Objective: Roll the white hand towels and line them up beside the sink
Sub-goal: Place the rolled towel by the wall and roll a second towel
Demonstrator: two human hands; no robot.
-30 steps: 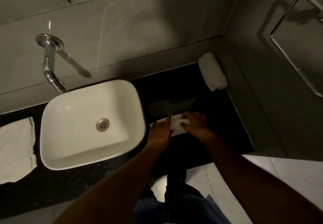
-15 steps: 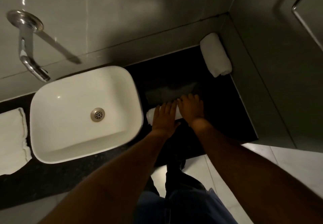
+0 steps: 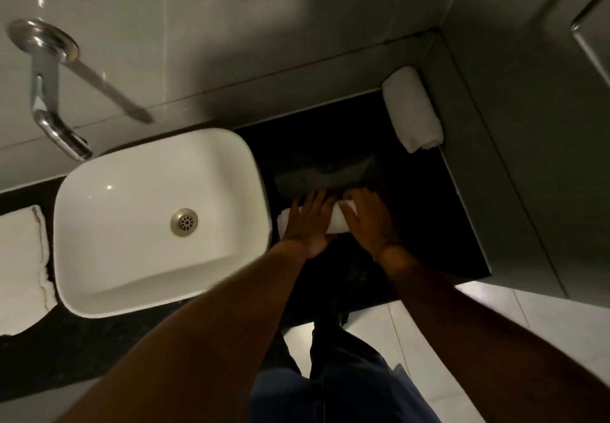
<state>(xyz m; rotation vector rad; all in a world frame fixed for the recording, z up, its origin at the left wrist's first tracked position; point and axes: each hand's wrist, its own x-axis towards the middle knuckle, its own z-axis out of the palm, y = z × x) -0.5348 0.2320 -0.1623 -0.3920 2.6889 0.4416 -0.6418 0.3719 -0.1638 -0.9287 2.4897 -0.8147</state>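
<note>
**Both palms flat on a half-hidden towel roll, right of the basin**

A dim bathroom corner: grey tiled walls meet over a black stone counter, and pale floor tiles show below its front edge. From my feed I look steeply down on a white rectangular sink sitting on top of the counter, with a chrome wall tap reaching over its back rim.

Just right of the sink, a white hand towel lies on the counter as a roll, its long axis running left to right. I see only its left end poking out near the basin and a strip between the hands; the rest is covered.

The left hand rests on top of the roll, palm down, fingers spread and stretched forward, not curled around the cloth. The right hand lies beside it on the roll's right part, also palm down, fingers extended and slightly bent over the far side. Neither hand is clenched; both press flat on the towel rather than gripping it. Whether the fingertips tuck under the far edge I cannot tell, as that area is too dark.

In the far right corner, against the side wall, a finished rolled towel lies well apart from the hands. Left of the sink, a flat folded towel sits on the counter, partly cut off by the frame.
</note>
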